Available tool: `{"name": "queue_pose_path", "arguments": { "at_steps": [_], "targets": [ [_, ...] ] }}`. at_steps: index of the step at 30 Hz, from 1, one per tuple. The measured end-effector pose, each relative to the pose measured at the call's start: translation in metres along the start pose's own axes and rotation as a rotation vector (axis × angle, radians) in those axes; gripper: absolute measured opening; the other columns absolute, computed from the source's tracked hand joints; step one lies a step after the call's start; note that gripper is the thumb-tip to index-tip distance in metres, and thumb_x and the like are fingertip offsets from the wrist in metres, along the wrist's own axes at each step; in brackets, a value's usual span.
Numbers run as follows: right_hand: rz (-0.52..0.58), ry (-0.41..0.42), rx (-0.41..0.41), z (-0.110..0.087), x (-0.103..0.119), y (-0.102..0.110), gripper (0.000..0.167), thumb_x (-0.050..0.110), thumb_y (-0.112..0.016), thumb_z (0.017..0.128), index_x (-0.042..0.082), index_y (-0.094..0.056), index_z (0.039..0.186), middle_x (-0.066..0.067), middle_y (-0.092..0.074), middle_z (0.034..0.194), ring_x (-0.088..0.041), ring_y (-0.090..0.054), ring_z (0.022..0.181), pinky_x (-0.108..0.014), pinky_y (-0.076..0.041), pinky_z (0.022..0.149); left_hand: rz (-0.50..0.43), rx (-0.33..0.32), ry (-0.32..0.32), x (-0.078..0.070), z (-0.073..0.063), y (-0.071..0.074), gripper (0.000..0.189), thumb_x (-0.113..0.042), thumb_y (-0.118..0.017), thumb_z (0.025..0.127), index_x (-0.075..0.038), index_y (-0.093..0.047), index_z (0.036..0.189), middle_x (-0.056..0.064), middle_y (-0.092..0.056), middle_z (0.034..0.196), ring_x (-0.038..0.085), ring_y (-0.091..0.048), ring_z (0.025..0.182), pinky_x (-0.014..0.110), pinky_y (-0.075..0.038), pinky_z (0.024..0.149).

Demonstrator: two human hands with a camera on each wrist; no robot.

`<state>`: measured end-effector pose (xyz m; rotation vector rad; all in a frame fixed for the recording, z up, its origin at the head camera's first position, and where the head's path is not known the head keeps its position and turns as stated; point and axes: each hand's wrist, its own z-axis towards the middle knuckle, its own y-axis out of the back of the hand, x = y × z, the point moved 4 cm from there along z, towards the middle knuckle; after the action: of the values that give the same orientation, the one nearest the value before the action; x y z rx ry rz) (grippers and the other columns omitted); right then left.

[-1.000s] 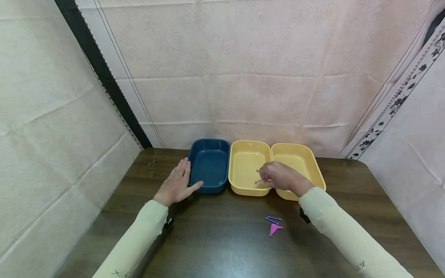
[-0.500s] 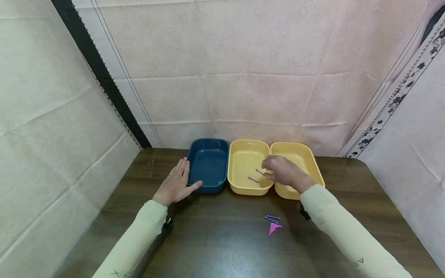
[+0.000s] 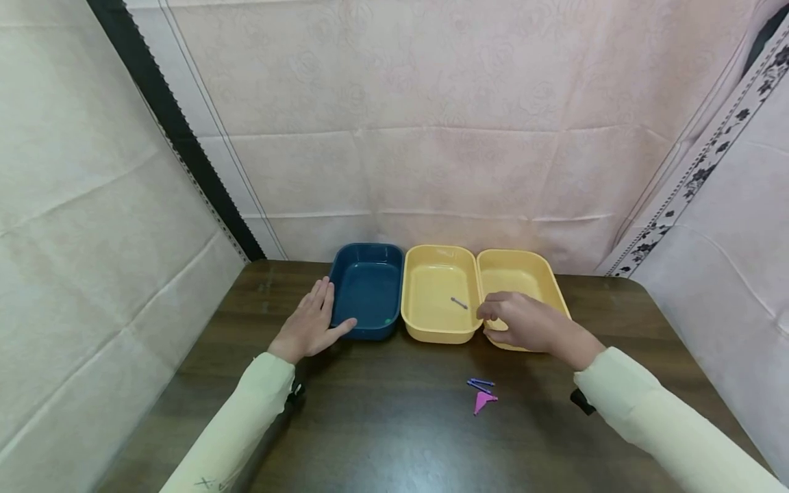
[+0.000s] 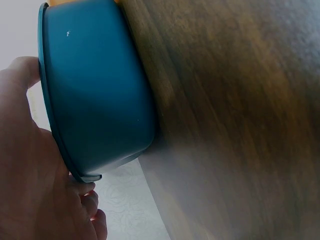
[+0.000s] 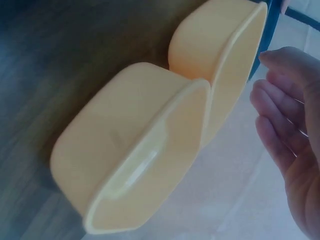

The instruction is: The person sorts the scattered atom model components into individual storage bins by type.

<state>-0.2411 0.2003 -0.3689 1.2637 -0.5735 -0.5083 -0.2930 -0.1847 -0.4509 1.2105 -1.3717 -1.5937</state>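
My left hand (image 3: 306, 322) rests along the left side of the blue plastic bin (image 3: 368, 291), fingers extended and thumb at its near corner. In the left wrist view the hand lies against the rim of that bin (image 4: 95, 90). My right hand (image 3: 524, 320) hovers over the front of the right yellow bin (image 3: 524, 263), its fingers loosely bent and nothing showing between them. One thin purplish stick (image 3: 459, 302) lies inside the middle yellow bin (image 3: 425, 301). The right wrist view shows the right hand (image 5: 290, 115) raised beside both yellow bins.
On the dark wooden table (image 3: 382, 411) lie thin blue-purple sticks (image 3: 479, 385) and a pink, roughly triangular piece (image 3: 483, 401). A small green spot (image 3: 387, 320) shows in the blue bin. Pale cloth (image 3: 401, 171) hangs behind the bins.
My right hand has opened from over the middle bin and moved right. A stick seen near its fingers earlier dropped out of view; one stick now shows there. My left hand has stayed put.
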Motion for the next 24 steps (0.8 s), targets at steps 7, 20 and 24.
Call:
{"name": "queue_pose_path", "arguments": {
  "at_steps": [7,20,24],
  "targets": [
    [0.025,0.026,0.042,-0.02,0.005,-0.005,0.015,0.005,-0.084,0.086,0.014,-0.075,0.095,0.006,-0.07,0.091,-0.009,-0.067,0.084,-0.029,-0.061,0.074,0.001,-0.005,0.005,0.002,0.0,0.0,0.106,-0.07,-0.044,0.103,0.007,-0.011,0.166,0.026,-0.006,0.177,0.045,-0.009,0.165,0.06,-0.018,0.133],
    [0.125,0.008,0.139,-0.048,0.01,-0.049,0.014,0.008,-0.084,0.087,0.01,-0.077,0.099,0.004,-0.071,0.091,-0.001,-0.06,0.081,-0.022,-0.058,0.071,-0.001,0.016,0.009,0.002,0.001,-0.001,0.106,-0.071,-0.043,0.103,0.006,-0.007,0.167,0.024,-0.003,0.177,0.043,-0.006,0.166,0.059,-0.016,0.134],
    [0.164,-0.015,0.143,-0.051,0.01,-0.062,0.014,0.008,-0.084,0.087,0.011,-0.077,0.098,0.006,-0.07,0.089,0.001,-0.059,0.079,-0.02,-0.055,0.068,0.0,0.016,0.007,0.001,0.001,-0.001,0.106,-0.071,-0.043,0.103,0.006,-0.007,0.167,0.025,-0.003,0.177,0.044,-0.007,0.165,0.059,-0.016,0.134]
  ]
}}
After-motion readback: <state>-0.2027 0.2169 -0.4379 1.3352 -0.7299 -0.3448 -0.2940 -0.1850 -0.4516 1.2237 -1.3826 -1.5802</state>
